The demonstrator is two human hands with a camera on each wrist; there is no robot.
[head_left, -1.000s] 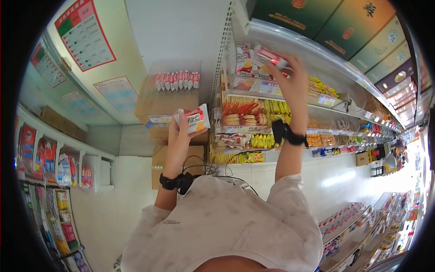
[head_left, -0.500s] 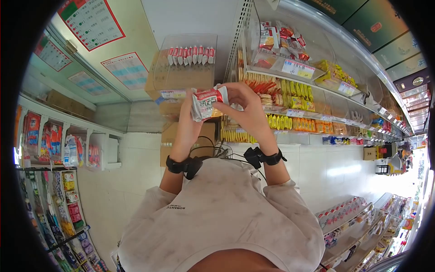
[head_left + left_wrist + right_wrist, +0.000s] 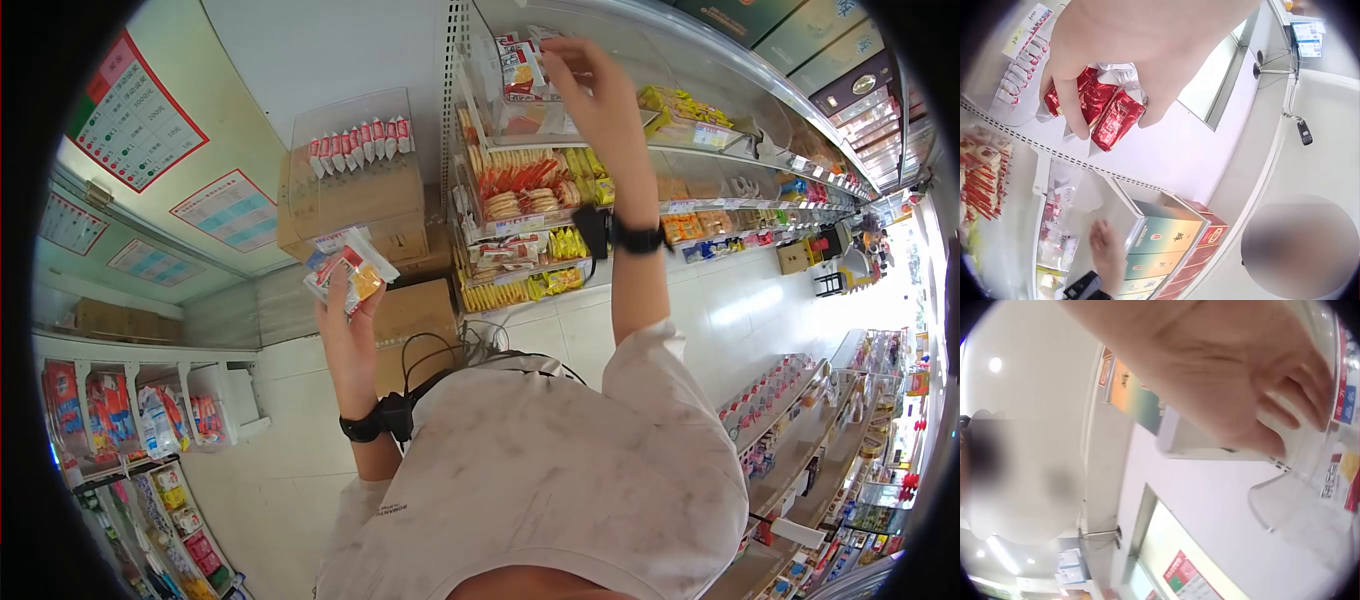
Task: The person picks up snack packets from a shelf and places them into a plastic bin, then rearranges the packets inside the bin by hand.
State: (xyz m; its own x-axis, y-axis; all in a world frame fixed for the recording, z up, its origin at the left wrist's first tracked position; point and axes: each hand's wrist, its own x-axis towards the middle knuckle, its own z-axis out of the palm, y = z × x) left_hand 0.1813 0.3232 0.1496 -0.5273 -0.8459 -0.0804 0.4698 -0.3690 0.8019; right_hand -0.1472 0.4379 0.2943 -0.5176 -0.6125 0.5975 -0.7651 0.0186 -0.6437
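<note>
In the head view my left hand (image 3: 348,335) grips red-and-white snack packets (image 3: 352,272) in front of a cardboard box. The left wrist view shows the fingers of my left hand (image 3: 1119,69) curled round the shiny red packets (image 3: 1110,115). My right hand (image 3: 600,105) is raised at the top shelf's clear bin, beside similar packets (image 3: 520,70). Seen from the right wrist, my right hand (image 3: 1241,381) has loosely bent fingers with nothing visible between them, near a packet (image 3: 1349,472) behind clear plastic.
A clear box (image 3: 350,115) with a row of upright packets stands on cardboard boxes (image 3: 350,205). Shelves of yellow packets (image 3: 690,105) and crackers (image 3: 515,180) run to the right. Green gift boxes (image 3: 1157,240) stand above them. Cables (image 3: 430,345) hang near my waist.
My hands, together half a second ago, have parted. The left holds the packets lower left; the right has let go and moved up to the top shelf bin. The head view has shifted.
</note>
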